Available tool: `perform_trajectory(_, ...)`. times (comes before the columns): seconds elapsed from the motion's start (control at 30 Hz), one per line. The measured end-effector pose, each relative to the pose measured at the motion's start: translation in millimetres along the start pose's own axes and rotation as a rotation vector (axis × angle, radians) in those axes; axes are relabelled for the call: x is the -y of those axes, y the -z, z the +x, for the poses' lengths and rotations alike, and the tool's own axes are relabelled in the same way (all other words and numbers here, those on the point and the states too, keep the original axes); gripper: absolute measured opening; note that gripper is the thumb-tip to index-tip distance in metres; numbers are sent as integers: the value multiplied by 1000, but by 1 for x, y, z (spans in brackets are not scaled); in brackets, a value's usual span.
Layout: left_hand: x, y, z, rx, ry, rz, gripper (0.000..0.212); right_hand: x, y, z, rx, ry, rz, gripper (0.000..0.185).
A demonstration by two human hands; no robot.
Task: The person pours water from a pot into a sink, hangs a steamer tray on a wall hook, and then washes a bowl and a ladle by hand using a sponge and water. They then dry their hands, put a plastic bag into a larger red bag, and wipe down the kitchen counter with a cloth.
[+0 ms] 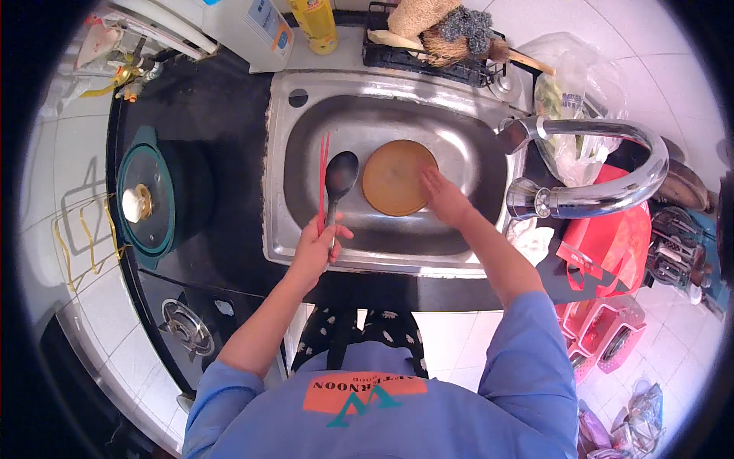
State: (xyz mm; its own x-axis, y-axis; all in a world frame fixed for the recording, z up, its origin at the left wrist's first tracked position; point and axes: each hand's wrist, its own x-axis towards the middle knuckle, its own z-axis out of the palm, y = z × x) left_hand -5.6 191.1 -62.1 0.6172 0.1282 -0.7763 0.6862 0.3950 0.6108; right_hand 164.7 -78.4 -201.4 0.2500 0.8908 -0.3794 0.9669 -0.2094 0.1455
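Note:
My left hand [319, 248] is closed around the handles of a dark ladle [342, 172] and a pair of red chopsticks [323, 172], which point up over the left part of the steel sink [367, 261]. The fingers of my right hand [445, 195] lie on the right edge of a round, flat tan disc [395, 178] in the sink basin. Whether those fingers grip the disc or only rest on it, I cannot tell. The chrome faucet [608, 201] arches at the right of the basin.
A lidded green pot [146, 201] stands left of the sink, near a gas burner [187, 327]. Behind the sink are a yellow bottle [315, 26] and a black rack [395, 62] with a loofah and scrubbers. A plastic bag [573, 80] and a red bag [613, 241] are at the right.

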Motion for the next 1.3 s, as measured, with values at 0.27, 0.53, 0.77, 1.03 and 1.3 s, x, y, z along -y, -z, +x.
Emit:
perform_trajectory(0.27, 3, -2, 1, -1, 32, -20, 30, 16, 22, -2, -17, 57, 802, 50)
perform_trajectory(0.53, 6, -2, 4, -41, 58, -48, 30, 21, 10, -6, -152, -61, 383, 40)
perform_trajectory(0.77, 3, -2, 5, -14, 17, -31, 30, -1, -14, -2, -179, -37, 344, 44)
perform_trajectory(1.03, 7, -4, 5, -33, 35, -56, 27, 37, 19, 3, -51, -75, 929, 47)
perform_trajectory(1.3, 8, -8, 1, -44, 42, -63, 30, 62, 27, -1, -111, -138, 848, 52)
